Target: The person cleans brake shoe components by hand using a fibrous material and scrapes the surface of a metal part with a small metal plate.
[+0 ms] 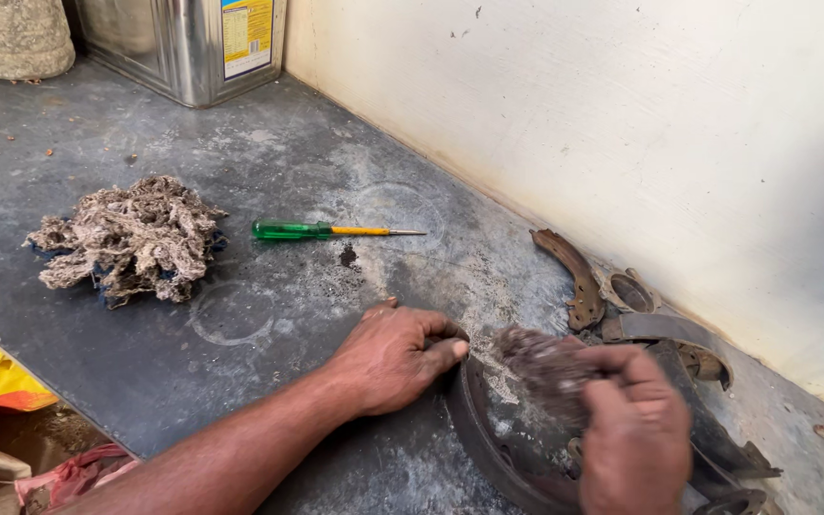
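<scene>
The right hand sits nearest the camera at the lower right, knuckles up and blurred, its fingers clamped on a wad of dirty grey-brown fibre. The wad presses on the inner face of a dark, rusty brake plate that lies flat on the worktop at the lower edge of the view, dusted with pale grit. The left forearm reaches in from the lower left, bare, crossing the worktop's front edge. The left hand lies palm down with its fingers curled together, the tips touching the plate's left rim; it grips nothing that can be seen.

Just beyond the right hand, 2 curved brake shoes lie near the wall: 1 brown shoe standing apart toward the left, 1 grey shoe touching the plate, with a small ring-shaped part between them.

Farther out, a screwdriver with a green handle and yellow shank lies flat, tip pointing right, well apart from both hands. To its left rests a heap of waste of the same fibre. The worktop is dark grey, scuffed, marked with faint ring stains. At the far edge stand a metal tin and a woven sack. A stained cream wall runs along the right side.
</scene>
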